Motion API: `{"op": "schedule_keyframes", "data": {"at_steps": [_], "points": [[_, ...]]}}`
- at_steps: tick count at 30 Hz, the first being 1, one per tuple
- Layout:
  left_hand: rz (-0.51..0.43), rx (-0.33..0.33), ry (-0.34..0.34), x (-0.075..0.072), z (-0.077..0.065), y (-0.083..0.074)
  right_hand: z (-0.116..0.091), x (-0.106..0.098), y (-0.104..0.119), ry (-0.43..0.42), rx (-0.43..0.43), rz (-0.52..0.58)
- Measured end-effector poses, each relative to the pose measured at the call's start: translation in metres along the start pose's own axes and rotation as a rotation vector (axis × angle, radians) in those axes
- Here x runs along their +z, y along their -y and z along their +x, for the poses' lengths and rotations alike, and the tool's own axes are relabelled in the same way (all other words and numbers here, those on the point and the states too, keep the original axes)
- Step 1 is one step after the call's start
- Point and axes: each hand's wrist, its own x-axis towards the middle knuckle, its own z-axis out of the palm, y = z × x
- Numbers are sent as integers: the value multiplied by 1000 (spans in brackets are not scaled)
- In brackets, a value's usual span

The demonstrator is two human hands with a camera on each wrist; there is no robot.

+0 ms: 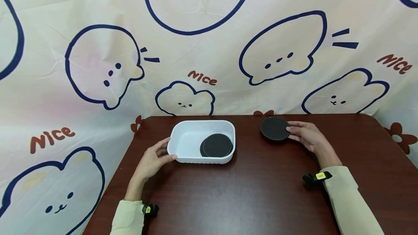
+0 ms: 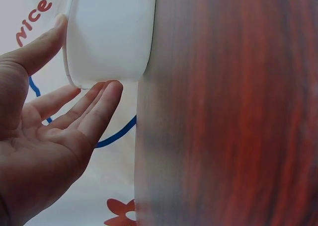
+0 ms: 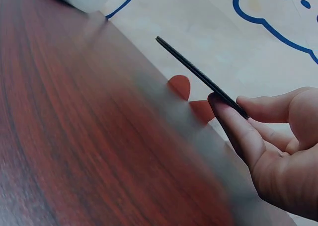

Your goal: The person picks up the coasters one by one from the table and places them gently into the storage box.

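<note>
My left hand [image 1: 152,159] grips the left end of a white rectangular plastic container [image 1: 184,139], thumb at its near left corner and fingers along the end wall. In the left wrist view the thumb and fingertips touch the container's wall [image 2: 109,35]. Inside the container, toward its right end, black round coasters [image 1: 218,145] lie stacked, the top one slightly offset. To the right of the container, my right hand [image 1: 307,135] pinches another black round coaster [image 1: 275,128] by its right edge. The right wrist view shows this thin coaster [image 3: 191,67] edge-on, tilted, between thumb and fingers, above the table.
A dark red-brown wooden table [image 1: 241,191] bears the container. Behind it hangs a pale curtain [image 1: 196,57] with blue cartoon outlines and the word "Nice". Both wrists wear black straps [image 1: 315,178] over light sleeves.
</note>
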Motion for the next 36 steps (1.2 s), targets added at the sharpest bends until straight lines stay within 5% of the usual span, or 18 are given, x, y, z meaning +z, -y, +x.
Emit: {"op": "schedule_keyframes", "data": {"at_steps": [23, 36], "points": [[-26, 15, 11, 0, -2, -6, -13, 9, 12, 48, -24, 67], [-14, 16, 0, 1, -1, -2, -24, 21, 21, 60, -91, -73]]}}
